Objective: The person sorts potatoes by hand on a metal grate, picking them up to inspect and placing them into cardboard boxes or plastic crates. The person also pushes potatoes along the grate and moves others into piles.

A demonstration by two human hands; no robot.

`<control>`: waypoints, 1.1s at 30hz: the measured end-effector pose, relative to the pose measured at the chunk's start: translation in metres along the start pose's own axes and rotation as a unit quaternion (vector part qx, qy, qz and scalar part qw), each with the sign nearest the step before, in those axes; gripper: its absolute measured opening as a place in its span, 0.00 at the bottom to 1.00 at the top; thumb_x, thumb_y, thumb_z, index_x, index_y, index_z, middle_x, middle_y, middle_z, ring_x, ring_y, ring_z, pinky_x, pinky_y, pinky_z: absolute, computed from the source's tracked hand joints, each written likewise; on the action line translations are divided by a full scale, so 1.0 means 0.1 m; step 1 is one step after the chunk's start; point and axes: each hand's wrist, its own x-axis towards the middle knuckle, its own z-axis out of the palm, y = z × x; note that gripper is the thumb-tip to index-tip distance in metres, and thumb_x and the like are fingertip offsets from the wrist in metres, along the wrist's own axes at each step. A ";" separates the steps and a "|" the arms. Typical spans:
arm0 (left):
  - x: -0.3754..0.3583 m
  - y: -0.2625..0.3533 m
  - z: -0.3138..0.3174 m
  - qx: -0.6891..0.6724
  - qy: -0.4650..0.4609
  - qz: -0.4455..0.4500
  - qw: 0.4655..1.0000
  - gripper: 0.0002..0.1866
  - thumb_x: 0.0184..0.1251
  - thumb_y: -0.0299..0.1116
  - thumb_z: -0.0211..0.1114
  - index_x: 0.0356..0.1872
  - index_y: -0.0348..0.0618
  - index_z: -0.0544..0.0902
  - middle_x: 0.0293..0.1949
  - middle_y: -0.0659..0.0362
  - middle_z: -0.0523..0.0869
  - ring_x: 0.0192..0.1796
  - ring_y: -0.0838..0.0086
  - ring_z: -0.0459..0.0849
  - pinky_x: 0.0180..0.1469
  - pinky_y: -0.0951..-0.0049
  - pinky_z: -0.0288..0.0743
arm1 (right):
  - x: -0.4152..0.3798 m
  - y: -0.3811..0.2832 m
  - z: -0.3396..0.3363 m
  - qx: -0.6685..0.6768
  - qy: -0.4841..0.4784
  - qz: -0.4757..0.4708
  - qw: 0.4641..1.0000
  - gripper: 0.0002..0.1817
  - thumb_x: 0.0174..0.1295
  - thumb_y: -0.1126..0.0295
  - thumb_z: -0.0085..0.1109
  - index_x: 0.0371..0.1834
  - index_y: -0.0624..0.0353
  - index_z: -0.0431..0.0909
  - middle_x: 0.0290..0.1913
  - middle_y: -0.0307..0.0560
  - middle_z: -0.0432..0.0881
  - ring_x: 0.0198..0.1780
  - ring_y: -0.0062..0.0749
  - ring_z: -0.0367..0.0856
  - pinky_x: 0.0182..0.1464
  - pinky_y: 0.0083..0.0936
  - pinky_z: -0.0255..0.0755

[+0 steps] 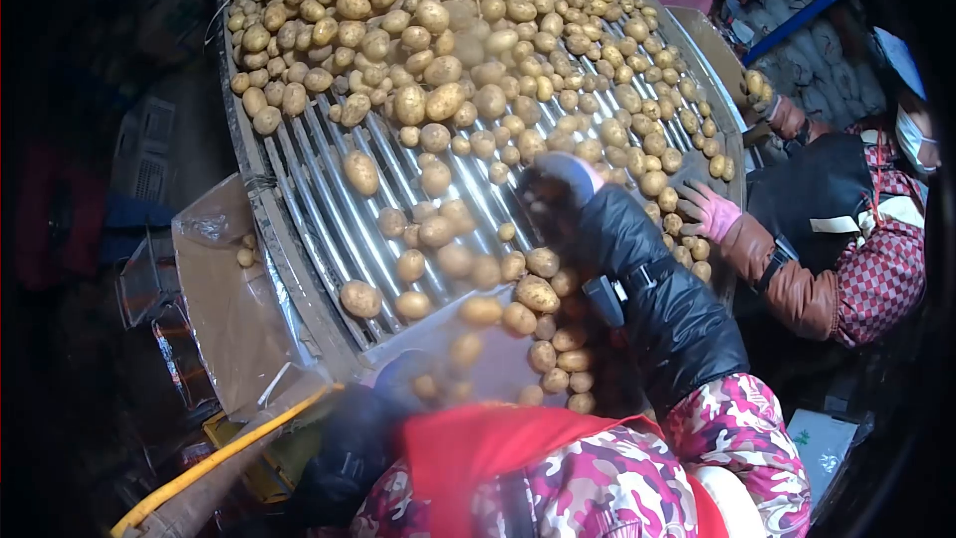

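Note:
Potatoes [443,100] lie thickly over the metal rollers [329,209] of a sloping sorting table, spreading thinner toward me. My right hand [560,184], gloved and beyond a black puffy sleeve, reaches over the rollers among the potatoes. Motion smears its fingers. Close to my body at the table's lower end is my left hand [403,376], a bluish blur beside a few loose potatoes [465,349]. Its fingers are hidden in the blur. Between my arms, several potatoes [558,347] run down in a band over a pale flat surface [503,364].
At the right a masked co-worker has a pink-gloved hand [709,211] at the table edge. Cardboard boxes [234,309] with plastic liners stand along the left side. A yellow bar [224,453] crosses the lower left. Filled sacks [822,60] are stacked at upper right.

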 end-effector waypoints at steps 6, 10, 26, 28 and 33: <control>-0.23 0.24 0.22 0.132 -0.027 0.080 0.988 0.20 0.59 0.23 0.70 0.55 0.36 0.84 0.58 0.49 0.85 0.59 0.64 0.85 0.65 0.62 0.79 | 1.22 0.07 -0.21 0.122 0.188 0.176 0.959 0.23 0.68 0.69 0.63 0.66 0.54 0.78 0.45 0.49 0.86 0.40 0.38 0.89 0.40 0.35 0.85; -0.20 0.29 0.24 0.171 -0.009 0.057 0.984 0.23 0.57 0.20 0.72 0.57 0.38 0.84 0.57 0.50 0.85 0.58 0.65 0.85 0.62 0.64 0.80 | 1.92 -0.07 -0.09 -0.052 0.091 0.145 0.984 0.37 0.62 0.72 0.67 0.78 0.42 0.72 0.73 0.53 0.77 0.72 0.50 0.78 0.73 0.44 0.74; 0.08 0.13 0.04 0.219 -0.086 0.093 0.967 0.32 0.58 0.24 0.80 0.65 0.43 0.79 0.51 0.59 0.87 0.49 0.73 0.87 0.53 0.67 0.86 | 0.18 -0.57 -0.13 0.057 -0.188 0.004 0.981 0.23 0.66 0.65 0.62 0.65 0.46 0.83 0.56 0.57 0.87 0.57 0.53 0.87 0.57 0.41 0.82; 0.06 0.12 0.08 0.128 -0.086 0.056 0.987 0.33 0.59 0.24 0.79 0.66 0.41 0.78 0.52 0.59 0.86 0.49 0.73 0.87 0.54 0.67 0.85 | 0.37 -0.28 -0.44 0.026 -0.044 0.173 0.984 0.21 0.69 0.65 0.58 0.64 0.43 0.84 0.54 0.55 0.89 0.56 0.53 0.88 0.58 0.41 0.82; 0.04 0.16 -0.01 0.177 -0.103 0.035 0.978 0.33 0.59 0.23 0.78 0.68 0.40 0.77 0.58 0.56 0.84 0.56 0.71 0.85 0.59 0.64 0.83 | 1.05 0.16 -0.46 -0.143 -0.089 0.284 0.944 0.20 0.69 0.61 0.63 0.60 0.53 0.88 0.63 0.54 0.86 0.65 0.46 0.86 0.68 0.39 0.78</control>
